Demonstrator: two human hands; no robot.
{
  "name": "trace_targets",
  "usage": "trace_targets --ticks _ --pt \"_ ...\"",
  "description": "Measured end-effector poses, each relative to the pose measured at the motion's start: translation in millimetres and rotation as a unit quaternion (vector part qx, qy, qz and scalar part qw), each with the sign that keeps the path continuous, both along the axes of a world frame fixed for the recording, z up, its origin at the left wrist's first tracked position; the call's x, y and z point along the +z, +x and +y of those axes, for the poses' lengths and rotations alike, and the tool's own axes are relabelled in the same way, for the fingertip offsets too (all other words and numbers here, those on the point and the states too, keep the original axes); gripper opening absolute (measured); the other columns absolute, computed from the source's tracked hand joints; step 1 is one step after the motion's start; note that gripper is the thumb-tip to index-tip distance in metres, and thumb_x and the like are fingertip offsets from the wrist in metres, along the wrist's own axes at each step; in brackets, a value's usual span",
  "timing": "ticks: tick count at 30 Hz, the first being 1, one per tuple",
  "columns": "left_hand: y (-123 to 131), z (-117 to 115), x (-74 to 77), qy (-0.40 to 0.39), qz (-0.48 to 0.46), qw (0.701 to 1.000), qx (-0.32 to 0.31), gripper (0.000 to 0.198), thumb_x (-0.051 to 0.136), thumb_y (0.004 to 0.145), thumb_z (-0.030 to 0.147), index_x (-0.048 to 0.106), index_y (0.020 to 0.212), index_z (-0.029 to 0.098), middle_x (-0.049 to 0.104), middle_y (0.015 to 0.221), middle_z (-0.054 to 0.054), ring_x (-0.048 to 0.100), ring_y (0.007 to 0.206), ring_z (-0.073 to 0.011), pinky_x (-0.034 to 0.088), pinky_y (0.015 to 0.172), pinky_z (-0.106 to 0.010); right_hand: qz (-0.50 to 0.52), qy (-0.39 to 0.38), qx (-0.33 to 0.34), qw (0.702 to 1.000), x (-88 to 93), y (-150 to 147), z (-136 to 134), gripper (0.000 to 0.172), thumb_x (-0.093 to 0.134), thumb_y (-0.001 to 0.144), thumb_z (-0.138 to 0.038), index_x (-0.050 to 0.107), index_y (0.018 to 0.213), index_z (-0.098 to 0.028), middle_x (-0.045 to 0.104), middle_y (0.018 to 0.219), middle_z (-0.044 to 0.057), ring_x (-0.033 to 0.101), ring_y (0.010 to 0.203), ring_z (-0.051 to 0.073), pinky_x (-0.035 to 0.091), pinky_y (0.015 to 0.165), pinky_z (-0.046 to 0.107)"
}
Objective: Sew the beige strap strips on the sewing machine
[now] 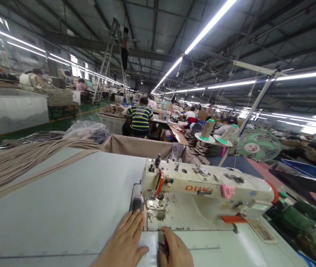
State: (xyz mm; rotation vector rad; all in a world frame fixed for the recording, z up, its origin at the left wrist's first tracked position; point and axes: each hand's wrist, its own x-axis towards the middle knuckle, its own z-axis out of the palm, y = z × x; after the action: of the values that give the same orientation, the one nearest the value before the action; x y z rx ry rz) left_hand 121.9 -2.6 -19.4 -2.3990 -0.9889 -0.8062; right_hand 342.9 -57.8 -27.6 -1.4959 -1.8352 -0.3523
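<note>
A white sewing machine with orange lettering stands on the pale worktable. My left hand lies flat with its fingers stretched out beside the machine bed's left end. Its fingertips reach a dark grey piece by the needle area; whether they press on it I cannot tell. Just in front of the bed, my right hand is curled closed around a small dark object, mostly hidden by the fingers. Bare, stained metal shows on the machine bed under the needle.
Long beige fabric strips lie across the table's left side. Thread cones and a green fan stand behind the machine. A beige-lined bin borders the far edge. A person in a striped shirt sits beyond; another stands on a ladder.
</note>
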Motion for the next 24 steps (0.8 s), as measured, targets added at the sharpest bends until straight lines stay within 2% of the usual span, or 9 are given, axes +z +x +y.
trace_targets --ticks 2,5,11,17,24 --pt "-0.2 0.2 -1.1 -0.012 -0.006 1.0 0.0 0.085 0.059 0.099 0.056 0.026 0.165 0.015 0.058 0.155 -0.01 0.059 0.139 -0.0273 0.055 0.109 -0.043 -0.006 0.004 -0.003 1.0 3.9 0.4 -0.5 0.049 0.048 0.083 -0.009 0.062 0.128 -0.021 0.077 0.094 0.007 0.075 0.079 0.025 0.061 0.069 0.032" --pt "-0.5 -3.5 2.3 -0.054 0.001 0.998 0.01 0.077 0.058 0.099 0.053 0.034 0.162 0.017 0.054 0.158 -0.011 0.055 0.143 -0.0276 0.052 0.115 -0.045 -0.018 -0.005 0.014 1.0 16.0 -0.8 -3.8 0.043 0.05 0.088 -0.01 0.06 0.128 -0.02 0.078 0.097 0.007 0.076 0.082 0.024 0.062 0.072 0.032" --pt "0.1 -2.9 23.0 -0.149 0.006 0.989 0.003 0.065 0.057 0.101 0.049 0.046 0.153 0.012 0.053 0.159 -0.014 0.047 0.15 -0.0291 0.044 0.123 -0.05 -0.032 -0.017 0.01 0.999 39.2 -8.9 -9.5 0.04 0.048 0.089 -0.009 0.06 0.126 -0.019 0.078 0.094 0.007 0.075 0.079 0.023 0.061 0.069 0.033" --pt "-3.8 15.9 39.5 -0.25 -0.024 0.968 0.001 0.052 0.055 0.103 0.043 0.052 0.148 0.017 0.059 0.154 -0.011 0.048 0.15 -0.0275 0.039 0.125 -0.051 -0.035 -0.027 -0.001 0.999 41.7 -11.7 -10.3 0.033 0.049 0.092 -0.013 0.062 0.121 -0.018 0.076 0.091 0.006 0.073 0.077 0.023 0.058 0.07 0.033" --pt "-5.1 18.2 44.9 -0.274 -0.026 0.961 0.009 0.05 0.057 0.102 0.04 0.051 0.149 0.022 0.059 0.154 -0.01 0.043 0.152 -0.0318 0.035 0.126 -0.059 -0.037 -0.025 -0.001 0.999 42.2 -10.9 -10.3 0.035 0.05 0.088 -0.012 0.062 0.121 -0.019 0.076 0.09 0.006 0.072 0.076 0.023 0.055 0.068 0.031"
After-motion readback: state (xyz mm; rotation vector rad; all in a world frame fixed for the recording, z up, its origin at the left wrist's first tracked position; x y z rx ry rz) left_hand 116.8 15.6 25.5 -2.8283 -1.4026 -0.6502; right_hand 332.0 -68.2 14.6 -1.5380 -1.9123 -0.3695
